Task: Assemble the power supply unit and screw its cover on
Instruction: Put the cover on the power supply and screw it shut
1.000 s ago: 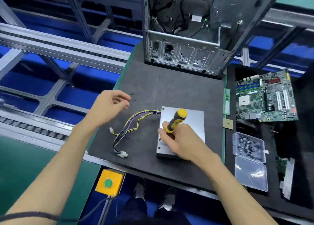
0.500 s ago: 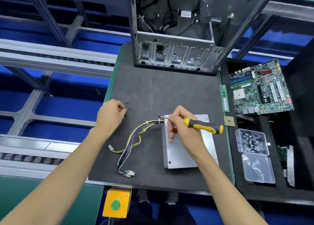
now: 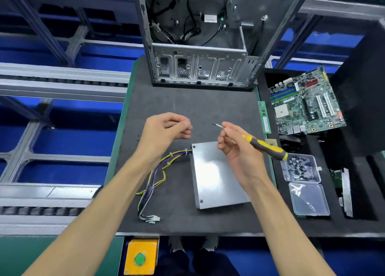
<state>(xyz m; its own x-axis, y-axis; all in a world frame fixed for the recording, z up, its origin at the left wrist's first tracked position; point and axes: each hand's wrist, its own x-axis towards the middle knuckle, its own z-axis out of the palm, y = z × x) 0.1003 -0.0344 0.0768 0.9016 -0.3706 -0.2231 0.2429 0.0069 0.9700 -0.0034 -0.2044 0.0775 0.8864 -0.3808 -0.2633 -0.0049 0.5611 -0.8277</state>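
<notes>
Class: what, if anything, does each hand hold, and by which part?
The right hand holds the screwdriver by its metal shaft, near the handle. The left hand has curled fingers; whether it pinches anything cannot be told.

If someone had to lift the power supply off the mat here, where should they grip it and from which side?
Grip the power supply across its two long side edges, coming from above at the near end. It lies flat, cover up, so only the thin side walls offer purchase. The cable bundle leaves its far left corner, and the right hand hovers over the far end.
</notes>
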